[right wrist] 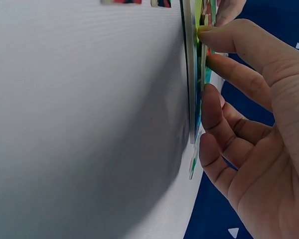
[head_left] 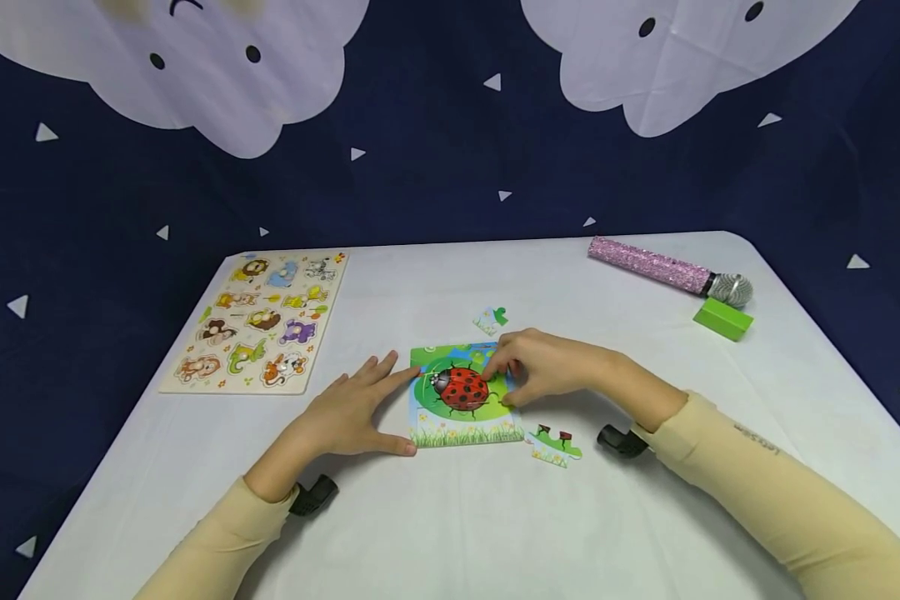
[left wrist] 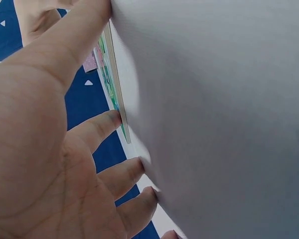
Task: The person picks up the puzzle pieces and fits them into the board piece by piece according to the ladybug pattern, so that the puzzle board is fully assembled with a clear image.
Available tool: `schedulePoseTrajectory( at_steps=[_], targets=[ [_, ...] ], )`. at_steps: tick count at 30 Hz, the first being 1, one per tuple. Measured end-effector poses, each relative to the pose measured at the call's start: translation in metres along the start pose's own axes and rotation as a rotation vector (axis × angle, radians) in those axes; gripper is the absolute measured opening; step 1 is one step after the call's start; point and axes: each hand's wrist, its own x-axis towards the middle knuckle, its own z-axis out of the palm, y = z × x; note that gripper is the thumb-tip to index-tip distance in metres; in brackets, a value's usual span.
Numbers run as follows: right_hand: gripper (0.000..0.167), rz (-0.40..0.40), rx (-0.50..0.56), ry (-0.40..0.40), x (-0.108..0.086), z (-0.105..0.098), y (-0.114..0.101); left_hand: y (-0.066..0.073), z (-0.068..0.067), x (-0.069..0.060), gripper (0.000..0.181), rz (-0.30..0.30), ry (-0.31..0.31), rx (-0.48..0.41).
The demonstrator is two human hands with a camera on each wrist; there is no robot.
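Note:
A square ladybug puzzle board (head_left: 450, 438) lies flat on the table. The left hand (head_left: 348, 412) has its fingers spread at the board's left side, thumb and index finger touching the edge; the left wrist view shows this hand (left wrist: 45, 144) beside the board's side (left wrist: 114, 74). Over the board's right part, the right hand (head_left: 547, 367) is bent with thumb and fingertips lowered. In the right wrist view the hand (right wrist: 264, 109) pinches a thin puzzle piece (right wrist: 204, 69) against the board (right wrist: 191, 99). One loose piece (head_left: 487, 320) lies behind the board, another (head_left: 553, 450) at its front right.
An animal peg puzzle (head_left: 270, 321) lies at the table's back left. Toward the back right are a pink glittery microphone (head_left: 648, 265) and a green block (head_left: 723, 319). Behind the white table (head_left: 450, 533) hangs a dark blue cloth with clouds and triangles.

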Motion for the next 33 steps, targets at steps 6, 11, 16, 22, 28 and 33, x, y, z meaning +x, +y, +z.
schedulePoseTrajectory(
  at_steps=[6,11,16,22,28,33],
  targets=[
    [0.039,0.0,0.005,-0.008,0.002,-0.0015,-0.0007,0.0003,-0.0004,0.0001,0.113,-0.003,-0.003,0.0],
    [0.037,0.002,0.027,-0.024,0.0032,-0.0022,-0.0009,-0.0004,0.0002,0.0007,0.113,0.0,-0.002,0.003],
    [0.036,0.0,0.038,-0.03,0.0027,-0.0022,-0.0012,-0.0007,0.0005,0.0008,0.113,-0.004,-0.006,0.003],
    [0.036,0.009,0.037,-0.035,0.0027,-0.0026,-0.0026,0.0005,-0.0004,0.0004,0.112,-0.009,-0.013,-0.003],
    [0.037,0.012,0.031,-0.039,0.0028,-0.0033,-0.003,0.0006,-0.0003,0.0006,0.112,-0.012,-0.013,-0.002],
    [0.036,0.001,0.017,-0.039,0.0038,-0.0036,-0.0024,0.0006,-0.0003,0.0005,0.112,-0.009,-0.011,-0.003]
  ],
)
